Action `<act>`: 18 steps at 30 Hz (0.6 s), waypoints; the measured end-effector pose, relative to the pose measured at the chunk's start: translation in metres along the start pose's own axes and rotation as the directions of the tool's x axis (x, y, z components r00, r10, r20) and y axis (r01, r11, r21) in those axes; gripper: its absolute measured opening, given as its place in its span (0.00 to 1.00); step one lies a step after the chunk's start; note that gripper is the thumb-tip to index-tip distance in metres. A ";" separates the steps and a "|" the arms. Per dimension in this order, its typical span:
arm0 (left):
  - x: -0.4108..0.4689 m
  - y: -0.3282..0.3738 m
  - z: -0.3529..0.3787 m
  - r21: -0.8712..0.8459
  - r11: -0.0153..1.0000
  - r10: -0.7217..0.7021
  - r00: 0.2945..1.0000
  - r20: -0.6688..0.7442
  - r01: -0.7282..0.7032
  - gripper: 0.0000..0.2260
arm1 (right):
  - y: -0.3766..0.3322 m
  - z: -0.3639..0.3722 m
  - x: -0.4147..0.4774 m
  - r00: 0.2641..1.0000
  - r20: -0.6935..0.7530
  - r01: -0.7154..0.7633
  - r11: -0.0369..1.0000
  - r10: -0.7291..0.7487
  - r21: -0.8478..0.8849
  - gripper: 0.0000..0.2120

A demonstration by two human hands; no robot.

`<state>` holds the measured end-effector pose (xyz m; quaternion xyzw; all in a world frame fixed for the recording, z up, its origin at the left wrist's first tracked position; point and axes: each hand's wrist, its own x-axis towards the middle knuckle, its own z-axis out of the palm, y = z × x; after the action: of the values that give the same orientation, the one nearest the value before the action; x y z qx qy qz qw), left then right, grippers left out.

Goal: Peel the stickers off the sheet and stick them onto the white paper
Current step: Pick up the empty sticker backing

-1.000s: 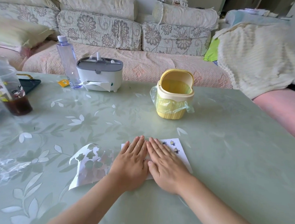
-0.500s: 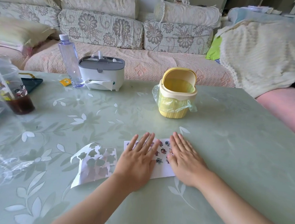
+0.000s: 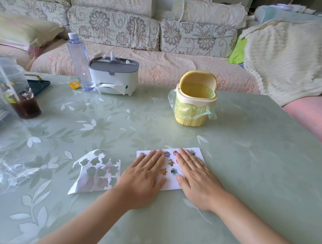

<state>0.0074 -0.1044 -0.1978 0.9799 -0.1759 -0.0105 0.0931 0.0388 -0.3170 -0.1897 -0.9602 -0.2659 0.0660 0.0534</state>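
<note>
The green table [image 3: 256, 163] bears white paper [image 3: 170, 182], peeled sheet [image 3: 80, 186], yellow bin [image 3: 193, 104], tissue box [image 3: 113, 75], bottle [image 3: 79, 61], cup [image 3: 16, 89].

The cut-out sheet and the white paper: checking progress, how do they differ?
The cut-out white backing sheet has empty sticker-shaped holes and curls up; the white rectangular paper carries colourful stickers and lies flat. The sheet lies untouched; left hand and right hand press the paper. Both rest on the green table.

We see a bare left forearm [image 3: 89, 218] and a bare right forearm [image 3: 259, 224], smooth and slender, each ending in a bare hand: the left hand [image 3: 143, 178] and the right hand [image 3: 196, 178]. The fingers [image 3: 156, 157] are slim, with short, plain nails on the thumbs [image 3: 179, 180].
</note>
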 end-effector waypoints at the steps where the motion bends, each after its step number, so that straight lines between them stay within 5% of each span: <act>1: -0.004 -0.002 -0.002 -0.001 1.000 -0.030 1.000 -0.005 0.030 0.35 | 0.000 0.000 0.000 1.000 -0.001 -0.004 1.000 0.004 0.006 0.39; 8: -0.017 -0.009 0.000 -0.015 0.982 -0.188 0.982 0.004 0.189 0.46 | -0.002 -0.004 0.001 0.998 0.050 -0.048 0.998 0.047 0.027 0.39; 12: -0.012 -0.012 -0.022 -0.164 0.970 -0.176 0.984 0.038 0.179 0.31 | -0.012 -0.028 0.004 0.993 0.058 -0.107 0.990 0.102 0.094 0.32; 18: -0.027 -0.031 -0.073 -0.333 0.940 -0.166 0.953 -0.252 0.076 0.19 | -0.049 -0.054 0.027 0.997 -0.050 -0.045 0.988 0.053 0.149 0.32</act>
<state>-0.0034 -0.0536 -0.1318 0.9527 -0.0959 0.0923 0.2732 0.0450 -0.2650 -0.1320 -0.9613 -0.2350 0.0611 0.1299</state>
